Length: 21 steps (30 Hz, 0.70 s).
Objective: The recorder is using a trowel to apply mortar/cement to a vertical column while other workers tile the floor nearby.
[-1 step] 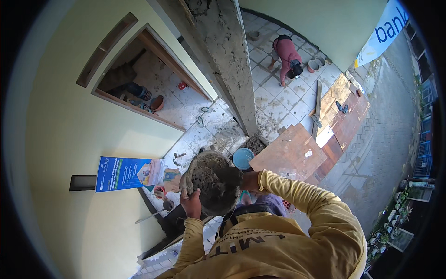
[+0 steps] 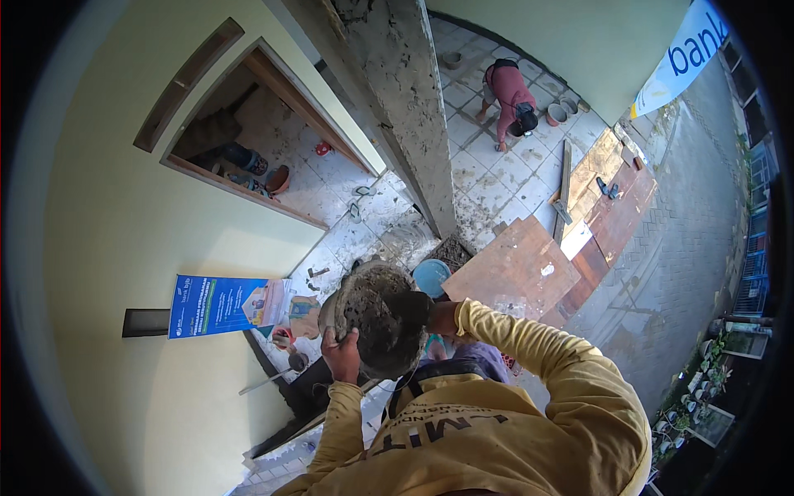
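Observation:
A round bucket (image 2: 368,285) of wet grey mortar is held up in front of my body, its mouth tilted toward me. My left hand (image 2: 341,354) is closed on its left rim, thumb and fingers over the edge. At the right rim is my right hand (image 2: 443,318), its fingers mostly hidden. A dark, flat, blade-like tool (image 2: 410,318) reaches from that hand over the mortar; its exact kind is unclear. Just beyond the bucket, a light blue pail (image 2: 431,279) stands beside the foot of a rough plastered pillar (image 2: 405,107).
Wooden boards (image 2: 517,269) lie on the right, with a long wooden straightedge (image 2: 565,182) and dark sandals (image 2: 608,188). Farther off, a co-worker (image 2: 510,91) bends over the tiles near some buckets (image 2: 557,114). A wall with a doorway and a blue poster (image 2: 223,306) rises on the left.
The bucket and both my hands have shifted slightly to the left. The co-worker's hand on the tiles has moved slightly.

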### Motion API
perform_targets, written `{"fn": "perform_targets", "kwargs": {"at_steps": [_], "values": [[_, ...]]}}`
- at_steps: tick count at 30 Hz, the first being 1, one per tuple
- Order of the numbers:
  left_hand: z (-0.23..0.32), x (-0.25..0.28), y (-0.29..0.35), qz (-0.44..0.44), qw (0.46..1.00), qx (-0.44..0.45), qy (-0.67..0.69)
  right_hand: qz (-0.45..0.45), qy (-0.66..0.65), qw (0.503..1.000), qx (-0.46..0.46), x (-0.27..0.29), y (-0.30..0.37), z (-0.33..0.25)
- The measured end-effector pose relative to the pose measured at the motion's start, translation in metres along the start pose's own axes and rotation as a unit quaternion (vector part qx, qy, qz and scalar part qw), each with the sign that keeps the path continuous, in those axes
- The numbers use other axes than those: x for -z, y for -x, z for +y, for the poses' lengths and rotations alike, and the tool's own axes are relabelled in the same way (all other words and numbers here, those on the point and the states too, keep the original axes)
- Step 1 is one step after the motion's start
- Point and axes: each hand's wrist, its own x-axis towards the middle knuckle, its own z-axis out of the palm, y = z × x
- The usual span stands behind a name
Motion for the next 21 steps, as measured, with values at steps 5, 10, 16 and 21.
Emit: {"fn": "perform_targets", "kwargs": {"at_steps": [5, 10, 16, 21], "values": [[0.052, -0.031, 0.006, -0.090, 0.994, -0.039, -0.041, -0.064, -0.175, 0.972, -0.144, 0.030, -0.011, -0.028], [0.068, -0.034, 0.001, -0.150, 0.982, -0.082, -0.083, 0.001, -0.361, 0.904, -0.230, 0.064, 0.019, -0.057], [0.072, -0.030, -0.023, -0.131, 0.989, -0.072, 0.013, -0.019, -0.209, 0.948, -0.239, 0.129, 0.033, -0.082], [0.080, -0.033, -0.032, -0.138, 0.985, -0.069, 0.076, 0.120, -0.096, 0.923, -0.354, 0.131, 0.044, -0.100]]}}
